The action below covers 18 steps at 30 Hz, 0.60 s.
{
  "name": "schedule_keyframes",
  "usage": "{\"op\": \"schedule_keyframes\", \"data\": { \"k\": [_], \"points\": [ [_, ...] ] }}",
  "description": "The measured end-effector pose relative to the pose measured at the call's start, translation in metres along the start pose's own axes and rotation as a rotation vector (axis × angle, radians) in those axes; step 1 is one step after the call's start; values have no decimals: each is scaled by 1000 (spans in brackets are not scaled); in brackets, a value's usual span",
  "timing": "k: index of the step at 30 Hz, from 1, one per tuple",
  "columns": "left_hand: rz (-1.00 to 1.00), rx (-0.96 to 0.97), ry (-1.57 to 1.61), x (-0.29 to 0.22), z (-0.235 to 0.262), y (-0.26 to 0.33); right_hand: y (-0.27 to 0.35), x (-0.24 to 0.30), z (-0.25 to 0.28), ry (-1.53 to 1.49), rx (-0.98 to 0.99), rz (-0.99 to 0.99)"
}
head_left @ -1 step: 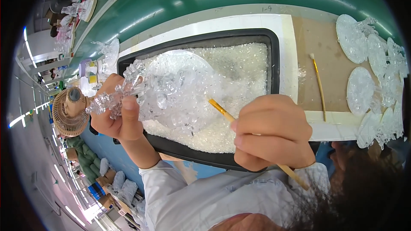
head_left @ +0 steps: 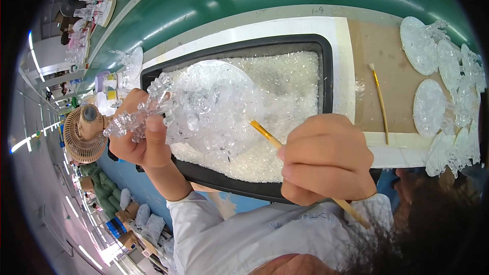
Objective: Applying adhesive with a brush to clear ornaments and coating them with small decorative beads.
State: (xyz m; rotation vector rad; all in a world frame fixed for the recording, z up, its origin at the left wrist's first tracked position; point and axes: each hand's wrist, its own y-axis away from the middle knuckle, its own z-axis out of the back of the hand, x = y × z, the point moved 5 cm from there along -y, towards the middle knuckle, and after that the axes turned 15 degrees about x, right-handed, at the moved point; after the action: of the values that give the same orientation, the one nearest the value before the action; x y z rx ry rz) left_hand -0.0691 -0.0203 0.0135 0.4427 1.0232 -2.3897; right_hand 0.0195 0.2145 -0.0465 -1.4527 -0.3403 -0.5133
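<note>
Holds a clear, round-based ornament (head_left: 193,120) over a black tray (head_left: 326,71) of glittery translucent granules (head_left: 295,71), pinching its narrow left end between thumb and fingers of the left hand (head_left: 140,135). Grips a wooden-handled paintbrush (head_left: 263,131) in the curled fingers of the right hand (head_left: 328,155), with its bristles near the ornament. Has a second paintbrush (head_left: 379,99) lying on brown board (head_left: 400,104) to the right, beside more clear round-based ornaments (head_left: 429,108).

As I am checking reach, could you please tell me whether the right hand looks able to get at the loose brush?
Probably yes: the loose brush lies beyond and right of the right hand, nothing seen over it, though that hand holds another brush.
</note>
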Motion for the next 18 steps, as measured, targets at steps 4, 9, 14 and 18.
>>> {"op": "schedule_keyframes", "data": {
  "k": [4, 9, 14, 18],
  "points": [
    [-43, -54, -20, 1, 1, 5, 0, 0, 1, 2, -18, 14],
    [-58, -40, 32, -1, 1, 1, -1, 2, 3, -6, 14, 21],
    [-95, -50, 49, -3, -1, -3, -4, 3, 5, -16, 74, 27],
    [-91, -14, 38, -4, -1, -6, 0, 3, 4, -13, 53, -1]
  ]
}}
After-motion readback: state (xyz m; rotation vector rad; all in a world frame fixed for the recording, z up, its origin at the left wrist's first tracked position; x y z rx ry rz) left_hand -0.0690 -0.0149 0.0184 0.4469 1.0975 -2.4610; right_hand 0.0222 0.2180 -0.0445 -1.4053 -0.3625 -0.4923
